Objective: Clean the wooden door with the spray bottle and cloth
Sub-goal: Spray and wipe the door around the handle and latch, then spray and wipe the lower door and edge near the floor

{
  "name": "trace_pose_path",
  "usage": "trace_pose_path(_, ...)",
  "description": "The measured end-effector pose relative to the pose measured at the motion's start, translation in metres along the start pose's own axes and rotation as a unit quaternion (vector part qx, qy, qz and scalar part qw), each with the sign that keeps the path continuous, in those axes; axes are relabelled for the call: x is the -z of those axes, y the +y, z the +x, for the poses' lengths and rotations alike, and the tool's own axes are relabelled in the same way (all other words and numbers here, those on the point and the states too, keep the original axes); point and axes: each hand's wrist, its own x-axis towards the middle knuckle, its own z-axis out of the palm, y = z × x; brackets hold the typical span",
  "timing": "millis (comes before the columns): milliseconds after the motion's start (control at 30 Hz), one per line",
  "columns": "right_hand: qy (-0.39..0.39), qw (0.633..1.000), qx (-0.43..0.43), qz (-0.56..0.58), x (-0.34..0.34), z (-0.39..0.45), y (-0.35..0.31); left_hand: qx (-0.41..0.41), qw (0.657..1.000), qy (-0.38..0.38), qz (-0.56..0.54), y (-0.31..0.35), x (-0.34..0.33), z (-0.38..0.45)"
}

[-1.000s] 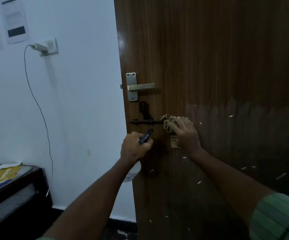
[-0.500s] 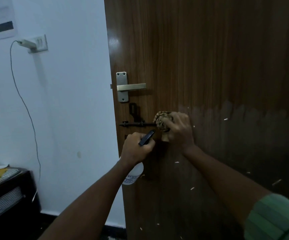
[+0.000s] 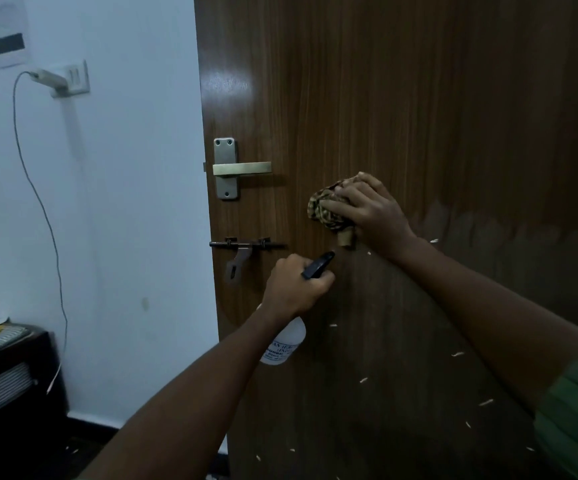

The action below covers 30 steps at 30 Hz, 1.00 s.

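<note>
The dark wooden door fills the right of the view, with a duller smeared band across its lower half. My right hand holds a bunched patterned cloth and presses it against the door, right of the lever handle. My left hand grips a white spray bottle by its neck below the cloth, and the black nozzle points up toward the door.
A metal lever handle and a black sliding bolt sit near the door's left edge. A wall socket with a charger and hanging cable is on the white wall. A dark cabinet stands bottom left. Small pale flecks dot the door.
My right hand has carried the cloth up and to the right, away from the sliding bolt, which is now uncovered with its hasp hanging down. My left hand keeps hold of the bottle.
</note>
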Motion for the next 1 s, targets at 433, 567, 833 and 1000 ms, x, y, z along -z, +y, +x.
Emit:
trace_pose_path(433, -0.110, 0.993, -0.002, -0.035, -0.004, -0.070, -0.033, -0.029, 0.997, 0.063, -0.015, 0.008, -0.022, 0.001)
trace_pose_path(567, -0.103, 0.977, 0.156, -0.098, 0.012, -0.061, 0.010, -0.037, 0.997, 0.056, -0.031, 0.023, -0.028, 0.012)
trace_pose_path(833, -0.006, 0.995, 0.021, -0.095, 0.003, -0.086, -0.017, -0.059, 0.992, 0.105, -0.047, 0.057, -0.039, 0.035)
trace_pose_path(1000, -0.065, 0.986, 0.124, -0.085, 0.014, -0.097, 0.016, -0.064, 0.994, 0.083, -0.042, 0.062, -0.041, 0.039)
